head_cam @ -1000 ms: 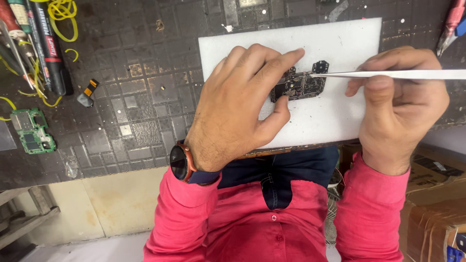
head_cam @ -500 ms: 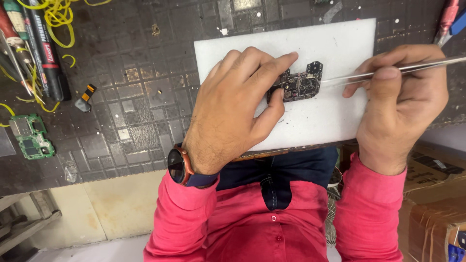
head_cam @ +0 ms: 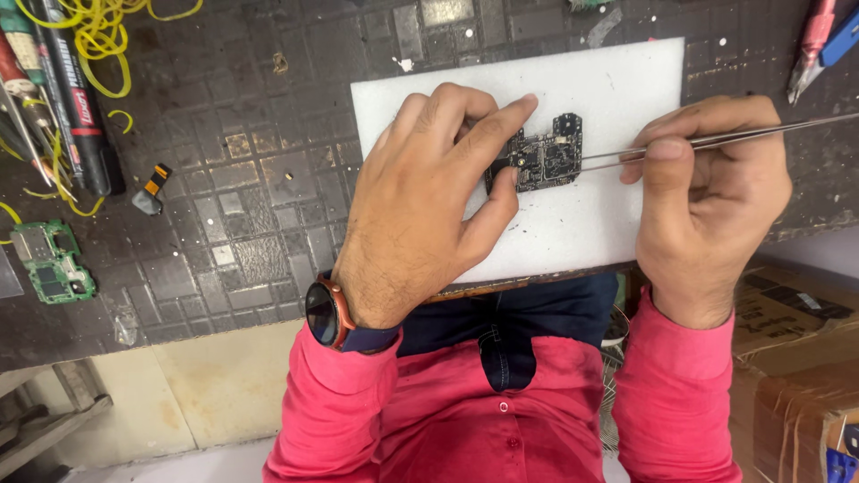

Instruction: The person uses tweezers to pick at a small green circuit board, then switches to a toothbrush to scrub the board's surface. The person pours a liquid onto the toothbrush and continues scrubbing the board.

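- Under the left hand [head_cam: 420, 206], a small dark circuit board [head_cam: 541, 156] lay on a white foam pad [head_cam: 582, 228]; forefinger and thumb were closed on the board's near end, pinning it flat.
- Just beside it, the right hand [head_cam: 707, 192] pinched a pair of thin metal tweezers [head_cam: 716, 139] shut, tips touching the board's far edge.
- As a judgement: a hard push from the tweezers could have slid the board out from under the fingers, since only its one end was pinned.
- The tips could also have skated across the board and scratched or knocked off a tiny part, if the right hand wobbled.
- Well off to the left hand's outer side lay a green circuit board [head_cam: 49, 259] on the dark tiled mat [head_cam: 259, 215], with marker pens [head_cam: 76, 98] and yellow wire [head_cam: 94, 36] beyond.
- Below the right hand's wrist sat a brown cardboard box [head_cam: 796, 358], its printing too blurred to describe.
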